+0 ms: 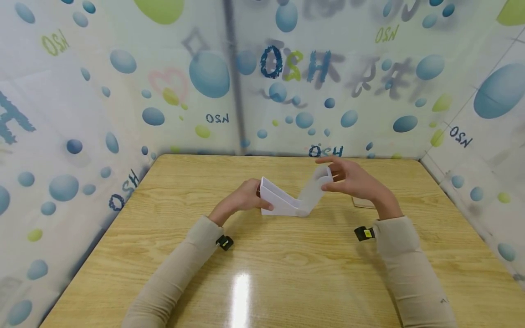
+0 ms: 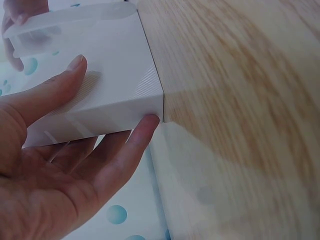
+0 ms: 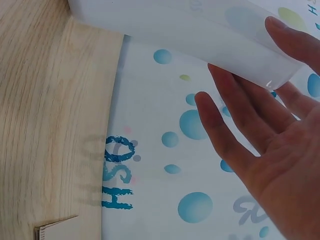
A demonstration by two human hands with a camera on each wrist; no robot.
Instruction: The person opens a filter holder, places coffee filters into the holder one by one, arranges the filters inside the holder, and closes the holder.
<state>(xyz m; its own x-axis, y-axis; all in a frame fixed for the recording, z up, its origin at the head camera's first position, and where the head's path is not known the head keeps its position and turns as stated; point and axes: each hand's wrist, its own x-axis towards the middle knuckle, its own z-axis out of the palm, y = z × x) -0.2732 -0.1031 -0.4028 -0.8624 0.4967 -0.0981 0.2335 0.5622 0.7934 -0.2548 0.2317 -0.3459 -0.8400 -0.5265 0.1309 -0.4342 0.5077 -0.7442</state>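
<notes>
My left hand (image 1: 248,196) grips the left end of a white box (image 1: 280,207) just above the table or touching it; I cannot tell which. In the left wrist view the thumb lies on the broad face of the box (image 2: 117,65) and the fingers are under its narrow side. A translucent plastic lid (image 1: 312,189) slants up from the right end of the box, joined or touching there. My right hand (image 1: 357,180) holds the raised end of this lid (image 3: 200,42), thumb on one side and fingers on the other.
A thin tan piece (image 1: 363,203), perhaps a notebook or card, lies on the wooden table (image 1: 287,269), partly behind the right wrist. A patterned cloth wall (image 1: 254,100) rises behind the table's far edge and along both sides.
</notes>
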